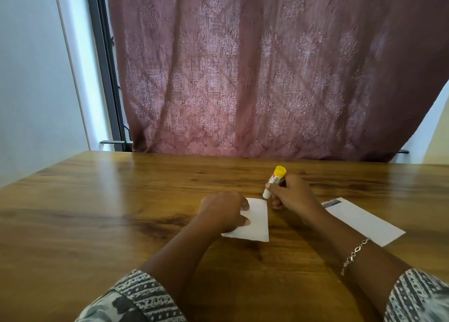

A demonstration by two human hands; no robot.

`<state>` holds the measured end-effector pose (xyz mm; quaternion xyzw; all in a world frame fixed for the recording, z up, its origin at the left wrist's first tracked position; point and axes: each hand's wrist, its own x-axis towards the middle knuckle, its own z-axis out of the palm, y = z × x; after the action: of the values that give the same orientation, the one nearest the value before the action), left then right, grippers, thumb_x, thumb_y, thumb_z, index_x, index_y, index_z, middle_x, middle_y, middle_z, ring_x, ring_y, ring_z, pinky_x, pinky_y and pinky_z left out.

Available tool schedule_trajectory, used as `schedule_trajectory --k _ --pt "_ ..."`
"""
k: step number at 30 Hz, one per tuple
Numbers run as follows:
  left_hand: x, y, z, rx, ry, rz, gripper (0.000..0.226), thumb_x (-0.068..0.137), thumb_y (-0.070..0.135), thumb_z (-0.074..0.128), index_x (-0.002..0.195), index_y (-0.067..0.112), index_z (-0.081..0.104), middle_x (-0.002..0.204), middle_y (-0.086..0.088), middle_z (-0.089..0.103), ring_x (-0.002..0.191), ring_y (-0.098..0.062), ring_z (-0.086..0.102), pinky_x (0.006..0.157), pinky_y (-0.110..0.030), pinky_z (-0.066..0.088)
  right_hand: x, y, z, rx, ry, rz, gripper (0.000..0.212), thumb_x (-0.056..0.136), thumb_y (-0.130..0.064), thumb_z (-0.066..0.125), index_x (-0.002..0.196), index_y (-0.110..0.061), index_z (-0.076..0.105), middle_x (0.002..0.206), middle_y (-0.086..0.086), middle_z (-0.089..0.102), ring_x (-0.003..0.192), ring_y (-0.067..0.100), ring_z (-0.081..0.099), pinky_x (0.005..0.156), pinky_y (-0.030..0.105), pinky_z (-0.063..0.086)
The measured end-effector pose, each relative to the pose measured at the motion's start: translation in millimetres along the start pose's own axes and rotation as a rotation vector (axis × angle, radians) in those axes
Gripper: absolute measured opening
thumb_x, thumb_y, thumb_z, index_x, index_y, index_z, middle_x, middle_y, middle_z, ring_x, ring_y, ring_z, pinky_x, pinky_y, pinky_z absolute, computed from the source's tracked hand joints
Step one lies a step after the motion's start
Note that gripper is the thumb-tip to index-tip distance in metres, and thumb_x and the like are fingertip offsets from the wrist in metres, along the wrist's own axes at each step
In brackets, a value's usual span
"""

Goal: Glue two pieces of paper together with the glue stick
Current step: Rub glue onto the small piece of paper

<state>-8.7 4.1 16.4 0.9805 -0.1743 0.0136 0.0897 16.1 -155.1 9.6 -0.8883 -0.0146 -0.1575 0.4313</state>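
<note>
On the glossy brown wooden table (pixel 97 212), the left hand (pixel 223 210) presses relaxed fingers on the small white paper rectangle's (pixel 257 222) left edge, while the right hand (pixel 291 195) at 1 o'clock grips the tilted yellow-ended white glue stick (pixel 273 182), its tip at the paper's far right corner, with a larger white sheet (pixel 364 220) apart at 3 o'clock and broad wood toward 9.

A single wide-angle view, worn on the person's head, looks forward and down across the worktop (pixel 97 212), from its near edge toward its far edge and the curtain (pixel 267 66) beyond. It sits close above the left hand (pixel 222 211) and right hand (pixel 291 195).
</note>
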Motion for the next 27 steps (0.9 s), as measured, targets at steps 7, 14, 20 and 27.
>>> schedule_trajectory --k 7,14,20,27 --pt "0.0 -0.9 0.4 0.006 0.004 -0.003 0.043 0.086 0.037 0.055 0.128 0.029 0.049 0.138 0.003 0.049 0.124 -0.02 0.046 0.094 -0.032 0.041 0.4 -2.5 0.8 -0.078 -0.023 -0.016 0.015 0.087 -0.027 0.056 0.083 -0.013 0.053 0.074 0.004 0.061 0.057 0.014 0.059 0.067 0.031 0.051" --pt "0.4 -0.6 0.7 0.005 0.001 -0.017 0.043 0.086 0.037 0.056 0.128 0.028 0.049 0.137 0.002 0.05 0.122 -0.021 0.048 0.095 -0.034 0.042 1.0 -2.4 3.7 -0.127 -0.034 -0.013 0.015 0.087 -0.029 0.056 0.086 -0.014 0.053 0.082 0.005 0.061 0.059 0.012 0.057 0.052 0.018 0.04" --pt "-0.2 -0.4 -0.1 0.003 0.013 -0.003 0.042 0.086 0.036 0.055 0.127 0.028 0.05 0.136 0.003 0.051 0.121 -0.019 0.048 0.089 -0.029 0.04 -1.9 -5.5 4.3 -0.137 -0.036 -0.023 0.021 0.087 -0.029 0.056 0.092 -0.009 0.058 0.094 0.014 0.068 0.071 0.019 0.06 0.065 0.029 0.047" --pt "-1.0 0.6 0.2 0.006 0.015 -0.006 0.043 0.087 0.036 0.055 0.128 0.027 0.049 0.137 0.003 0.05 0.122 -0.018 0.048 0.088 -0.028 0.039 -3.8 -7.8 3.4 -0.161 -0.053 -0.006 0.025 0.086 -0.028 0.056 0.099 -0.007 0.058 0.1 0.015 0.067 0.078 0.022 0.061 0.072 0.031 0.048"
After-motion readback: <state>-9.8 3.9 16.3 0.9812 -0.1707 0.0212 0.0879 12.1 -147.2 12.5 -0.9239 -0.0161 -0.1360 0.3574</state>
